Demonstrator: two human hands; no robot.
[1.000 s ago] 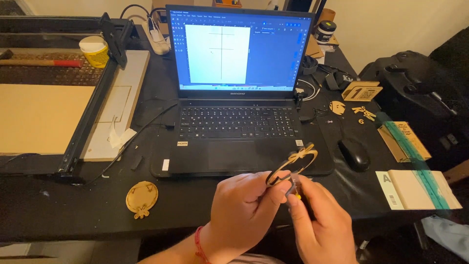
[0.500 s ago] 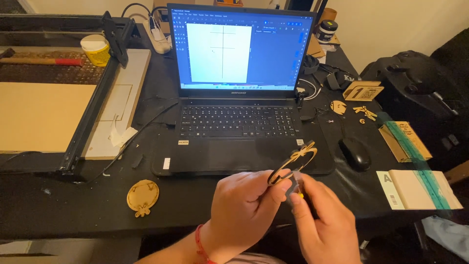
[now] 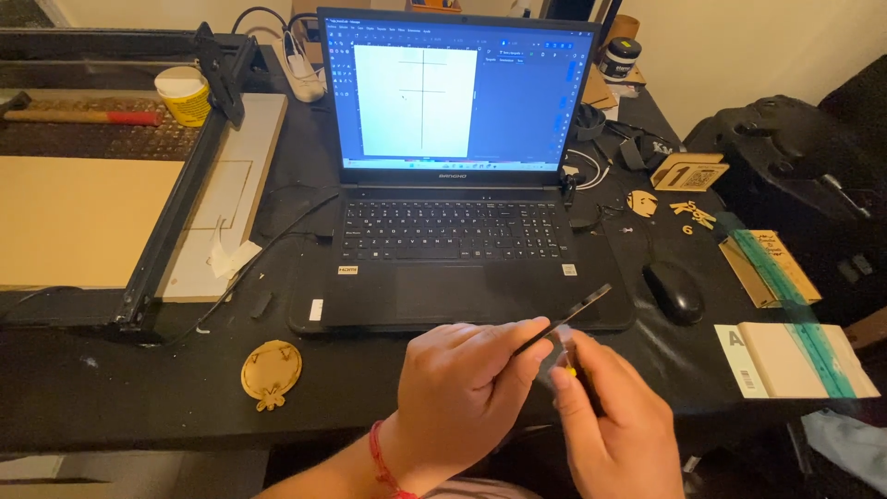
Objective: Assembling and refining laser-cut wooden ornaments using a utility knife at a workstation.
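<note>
Wooden cut-out piece [image 3: 565, 319], thin and flat, seen edge-on as a dark sliver slanting up toward 2 o'clock, held in the air just in front of the laptop [image 3: 457, 185], over its front edge. Left hand [image 3: 462, 397] closed round the lower end, thumb and forefingers pinching it; red cord at the wrist. Right hand [image 3: 614, 425] closed at the same spot from 5 o'clock, fingers curled on something small with a yellow fleck; cannot tell what it is.

Step in hand, as I judge it: working the edge or underside of the piece with the small item. Next move likely calls for a steady pinch and a slight turn of the piece; it looks fragile.

Round wooden ornament [image 3: 272, 372] lies on the tabletop [image 3: 111, 388] at 9 o'clock of the hands. Mouse [image 3: 674, 291] at 2 o'clock. More small wooden shapes [image 3: 642, 201] farther off at 1 o'clock. Cutter frame [image 3: 176, 222] with a pale board well apart at 10 o'clock.
</note>
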